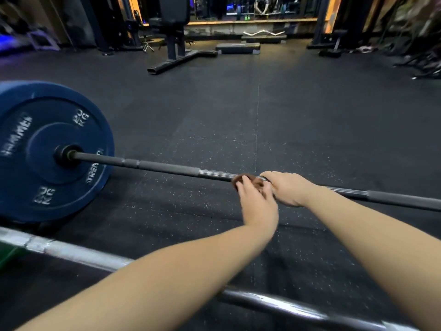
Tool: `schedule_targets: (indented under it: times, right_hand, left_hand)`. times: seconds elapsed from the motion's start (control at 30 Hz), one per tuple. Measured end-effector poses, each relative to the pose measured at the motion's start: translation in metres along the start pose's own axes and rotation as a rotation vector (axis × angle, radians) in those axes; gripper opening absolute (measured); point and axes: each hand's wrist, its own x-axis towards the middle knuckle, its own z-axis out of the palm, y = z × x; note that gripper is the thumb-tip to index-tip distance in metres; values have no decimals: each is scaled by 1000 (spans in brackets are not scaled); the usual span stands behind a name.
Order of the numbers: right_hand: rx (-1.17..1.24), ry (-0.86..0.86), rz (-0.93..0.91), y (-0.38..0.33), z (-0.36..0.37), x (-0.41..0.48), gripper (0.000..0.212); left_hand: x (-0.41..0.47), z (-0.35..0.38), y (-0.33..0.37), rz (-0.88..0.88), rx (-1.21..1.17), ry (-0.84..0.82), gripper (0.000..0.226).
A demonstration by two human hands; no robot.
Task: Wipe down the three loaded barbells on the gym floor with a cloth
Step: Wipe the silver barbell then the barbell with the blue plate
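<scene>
**Both hands on the dark bar, cloth between them**

The blue plate stands upright on the rubber floor at the left, loaded on the dark barbell, whose shaft runs away from the plate to the right.

Well to the right of the plate, a small brown cloth sits bunched against the shaft. The left hand reaches up to it from the near side, back of the hand to the camera, its fingers curled onto the cloth and pinching it against the bar.

Just beyond that, farther from the plate, the right hand lies over the shaft, knuckles up, fingers wrapped around the bar and touching the cloth's edge. Both forearms are stretched out, converging at the bar.

Nearer the camera than the plate, a silver barbell crosses under the forearms.
</scene>
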Motion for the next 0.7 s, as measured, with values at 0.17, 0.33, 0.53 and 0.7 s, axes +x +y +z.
schedule_targets:
  times: [0.17,0.33,0.53,0.7]
  right_hand:
    - [48,57,-31,3,1,-8,47]
    - [2,53,-142,5,0,-19,85]
    - [218,201,-259,-30,20,-18,110]
    - [314,447,-269,-41,25,-17,61]
  left_hand:
    - [12,-15,-12,-59,-110,25,51]
    - [49,-53,-23,-226,-281,139,44]
    - [40,-33,3,-308,-271,35,51]
    - [44,-45,7,-343,-237,-230,101]
